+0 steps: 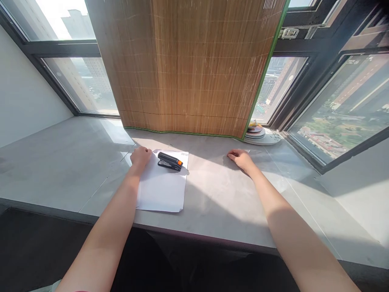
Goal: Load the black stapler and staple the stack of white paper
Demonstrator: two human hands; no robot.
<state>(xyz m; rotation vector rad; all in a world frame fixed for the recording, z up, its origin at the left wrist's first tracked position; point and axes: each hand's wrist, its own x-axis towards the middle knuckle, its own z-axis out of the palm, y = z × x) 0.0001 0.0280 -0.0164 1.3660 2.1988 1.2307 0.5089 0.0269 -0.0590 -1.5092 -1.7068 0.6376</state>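
Observation:
White paper [161,190] lies on the pale stone sill, near its front edge. A black stapler [169,161] with an orange mark rests on the upper part of the paper. My left hand [141,156] is closed at the paper's upper left corner; its fingertips are hidden, so what it grips there cannot be made out. To the right of the paper, my right hand [240,159] rests on the sill with its fingers curled together. Whether something small is between those fingers is too small to tell.
A bamboo blind [194,73] hangs down behind the sill. Stacked plates [264,137] stand at the back right by the window frame. The sill's front edge [206,237] drops to a dark area. White walls close both sides.

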